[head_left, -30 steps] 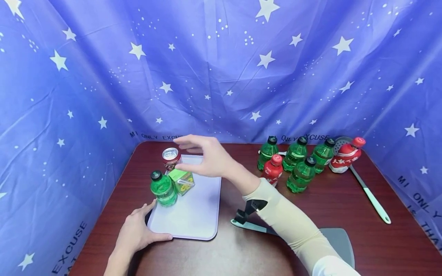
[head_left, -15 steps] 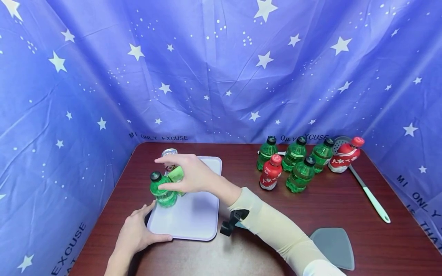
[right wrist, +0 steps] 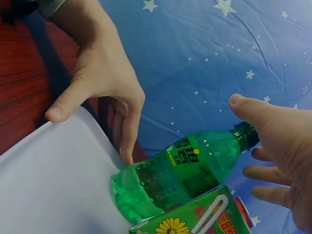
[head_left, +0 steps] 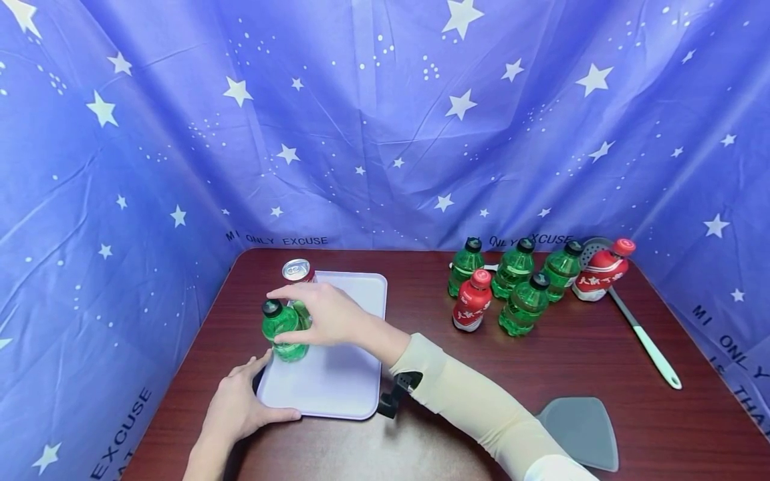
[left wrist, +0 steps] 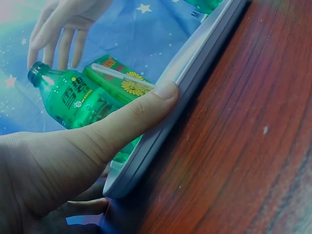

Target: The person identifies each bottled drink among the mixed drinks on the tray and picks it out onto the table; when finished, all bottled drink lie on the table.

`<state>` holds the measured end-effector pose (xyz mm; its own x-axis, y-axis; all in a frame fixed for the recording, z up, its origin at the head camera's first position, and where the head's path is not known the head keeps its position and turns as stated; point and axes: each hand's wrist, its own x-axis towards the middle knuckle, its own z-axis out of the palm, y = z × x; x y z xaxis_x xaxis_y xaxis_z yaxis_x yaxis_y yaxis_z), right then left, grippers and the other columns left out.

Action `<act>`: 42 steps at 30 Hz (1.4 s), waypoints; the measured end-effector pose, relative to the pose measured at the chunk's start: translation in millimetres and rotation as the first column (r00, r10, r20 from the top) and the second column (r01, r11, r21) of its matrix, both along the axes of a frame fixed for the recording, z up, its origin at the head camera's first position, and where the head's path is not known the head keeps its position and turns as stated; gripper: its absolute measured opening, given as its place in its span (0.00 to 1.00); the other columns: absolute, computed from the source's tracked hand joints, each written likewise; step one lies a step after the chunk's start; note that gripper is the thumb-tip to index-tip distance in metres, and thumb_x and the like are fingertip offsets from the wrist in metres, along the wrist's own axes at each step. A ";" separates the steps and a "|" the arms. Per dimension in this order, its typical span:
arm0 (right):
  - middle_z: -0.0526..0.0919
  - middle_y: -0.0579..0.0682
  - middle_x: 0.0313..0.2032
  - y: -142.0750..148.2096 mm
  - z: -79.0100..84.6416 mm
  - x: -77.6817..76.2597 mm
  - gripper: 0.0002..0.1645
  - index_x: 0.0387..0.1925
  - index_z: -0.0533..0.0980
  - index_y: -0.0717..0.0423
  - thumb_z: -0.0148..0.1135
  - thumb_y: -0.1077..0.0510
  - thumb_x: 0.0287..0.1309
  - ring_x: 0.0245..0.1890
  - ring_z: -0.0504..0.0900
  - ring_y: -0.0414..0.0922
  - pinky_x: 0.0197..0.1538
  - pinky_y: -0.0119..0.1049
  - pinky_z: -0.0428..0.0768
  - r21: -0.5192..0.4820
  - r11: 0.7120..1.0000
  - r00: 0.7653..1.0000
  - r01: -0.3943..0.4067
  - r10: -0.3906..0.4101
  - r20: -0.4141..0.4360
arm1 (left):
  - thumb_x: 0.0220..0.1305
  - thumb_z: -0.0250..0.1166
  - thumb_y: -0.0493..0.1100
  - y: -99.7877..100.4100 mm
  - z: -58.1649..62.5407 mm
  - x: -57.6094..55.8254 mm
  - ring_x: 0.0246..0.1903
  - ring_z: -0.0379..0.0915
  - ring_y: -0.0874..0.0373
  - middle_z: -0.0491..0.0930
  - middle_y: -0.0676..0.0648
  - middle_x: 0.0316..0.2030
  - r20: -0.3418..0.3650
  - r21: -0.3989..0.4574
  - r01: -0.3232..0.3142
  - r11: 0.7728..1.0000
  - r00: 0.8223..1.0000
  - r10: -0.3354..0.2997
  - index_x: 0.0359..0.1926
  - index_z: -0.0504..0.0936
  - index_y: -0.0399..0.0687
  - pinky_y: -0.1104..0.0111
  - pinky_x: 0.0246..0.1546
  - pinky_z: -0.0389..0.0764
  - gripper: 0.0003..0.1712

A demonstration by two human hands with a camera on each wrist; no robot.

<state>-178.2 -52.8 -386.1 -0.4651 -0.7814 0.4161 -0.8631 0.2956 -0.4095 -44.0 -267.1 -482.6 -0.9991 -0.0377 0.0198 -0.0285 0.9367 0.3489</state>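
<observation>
My left hand (head_left: 233,402) grips the near-left corner of a pale tray (head_left: 349,384), its thumb along the front rim and fingers at the left side. My right hand (head_left: 327,312) hovers over the tray's left part, thumb and fingers spread around the upper part of a green soda bottle (head_left: 283,326). In the right wrist view a gap shows between that hand and the bottle. Against the bottle stands a green drink carton (right wrist: 178,222) with a straw and yellow flower, mostly hidden by the right hand in the head view. Behind them is a soda can (head_left: 297,270).
Several green bottles (head_left: 523,307) and a red bottle (head_left: 472,302) stand at the table's back right. Another red bottle (head_left: 601,270) leans over a skimmer (head_left: 644,341). A grey spatula (head_left: 580,431) lies front right, partly under the right sleeve. Starry curtains (head_left: 385,133) enclose the table.
My right hand has moved left and down from above the carton and can to around the green bottle. My left hand has stayed on the tray corner.
</observation>
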 end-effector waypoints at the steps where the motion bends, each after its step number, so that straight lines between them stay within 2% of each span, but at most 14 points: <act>1: 0.87 0.45 0.61 -0.6 -0.6 0.4 0.42 0.70 0.77 0.48 0.79 0.40 0.58 0.58 0.87 0.41 0.63 0.32 0.82 0.003 1.000 1.000 0.000 0.000 0.003 | 0.22 0.85 0.80 0.0 -0.4 -0.1 0.61 0.76 0.20 0.77 0.20 0.64 0.003 0.000 0.000 1.000 1.000 0.000 0.73 0.75 0.37 0.34 0.54 0.83 0.79; 12: 0.86 0.41 0.62 -8.2 -6.2 1.5 0.45 0.74 0.72 0.43 0.76 0.35 0.60 0.61 0.85 0.36 0.62 0.28 0.82 0.092 0.994 0.998 0.057 -0.056 -0.008 | 0.22 0.84 0.82 0.3 -1.0 -0.3 0.62 0.75 0.20 0.76 0.20 0.65 0.016 0.004 -0.008 1.000 1.000 0.008 0.74 0.74 0.37 0.34 0.54 0.83 0.80; 19: 0.86 0.44 0.63 -14.3 -11.9 -1.4 0.48 0.76 0.69 0.47 0.77 0.37 0.60 0.61 0.86 0.39 0.64 0.30 0.82 0.115 0.991 0.998 0.066 -0.068 0.007 | 0.23 0.84 0.81 0.8 0.0 0.2 0.62 0.75 0.20 0.76 0.20 0.65 0.017 0.005 -0.013 1.000 1.000 0.013 0.74 0.74 0.38 0.33 0.54 0.82 0.80; 24: 0.88 0.42 0.58 -19.0 -16.0 -0.9 0.45 0.72 0.71 0.48 0.77 0.37 0.60 0.57 0.86 0.43 0.61 0.35 0.83 0.156 0.985 0.997 0.079 -0.076 -0.025 | 0.22 0.84 0.80 0.3 -0.6 1.5 0.61 0.76 0.20 0.77 0.21 0.65 0.014 0.013 -0.017 1.000 1.000 0.017 0.74 0.75 0.39 0.33 0.54 0.83 0.79; 26: 0.88 0.42 0.56 -20.4 -17.3 -0.1 0.43 0.70 0.73 0.49 0.78 0.38 0.60 0.57 0.86 0.43 0.68 0.39 0.81 0.153 0.986 0.997 0.066 -0.062 -0.034 | 0.22 0.85 0.80 0.0 -0.8 1.8 0.61 0.76 0.20 0.77 0.21 0.64 0.008 0.012 -0.016 1.000 1.000 0.016 0.74 0.75 0.39 0.33 0.53 0.83 0.79; 30: 0.87 0.45 0.55 -22.7 -19.6 3.3 0.39 0.66 0.74 0.52 0.79 0.42 0.59 0.56 0.86 0.42 0.76 0.40 0.73 0.131 0.991 0.998 0.020 -0.011 -0.065 | 0.21 0.85 0.80 -0.6 -1.2 2.2 0.60 0.77 0.20 0.78 0.21 0.64 -0.009 0.011 -0.018 1.000 1.000 0.018 0.73 0.76 0.40 0.33 0.52 0.83 0.79; 33: 0.86 0.47 0.56 -23.1 -20.9 8.1 0.38 0.65 0.75 0.53 0.79 0.42 0.59 0.57 0.84 0.42 0.72 0.33 0.77 0.129 0.992 0.996 -0.006 0.017 -0.088 | 0.21 0.85 0.81 -1.0 -2.0 2.4 0.59 0.78 0.22 0.79 0.22 0.63 -0.027 0.014 -0.016 1.000 0.999 0.017 0.72 0.77 0.40 0.34 0.51 0.84 0.78; 37: 0.83 0.50 0.61 -22.5 -20.9 14.1 0.40 0.67 0.74 0.54 0.79 0.43 0.59 0.61 0.84 0.43 0.67 0.29 0.79 0.137 0.990 0.996 -0.021 0.032 -0.080 | 0.21 0.85 0.80 -1.2 -3.2 2.3 0.57 0.80 0.23 0.81 0.25 0.61 -0.061 0.022 -0.008 1.000 0.998 0.009 0.70 0.78 0.39 0.35 0.51 0.84 0.76; 42: 0.82 0.50 0.65 -22.9 -20.6 19.2 0.39 0.68 0.74 0.53 0.79 0.47 0.61 0.66 0.82 0.43 0.71 0.27 0.76 0.146 0.986 0.996 -0.081 0.087 -0.036 | 0.21 0.86 0.79 -1.1 -4.4 1.0 0.56 0.82 0.26 0.83 0.26 0.60 -0.103 0.048 0.011 0.999 0.995 -0.006 0.69 0.79 0.39 0.36 0.51 0.84 0.75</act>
<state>-159.0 -75.8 -406.7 -0.3794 -0.8702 0.3145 -0.9030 0.2742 -0.3307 -43.1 -268.2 -487.0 -0.9922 -0.0327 0.1206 0.0177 0.9187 0.3945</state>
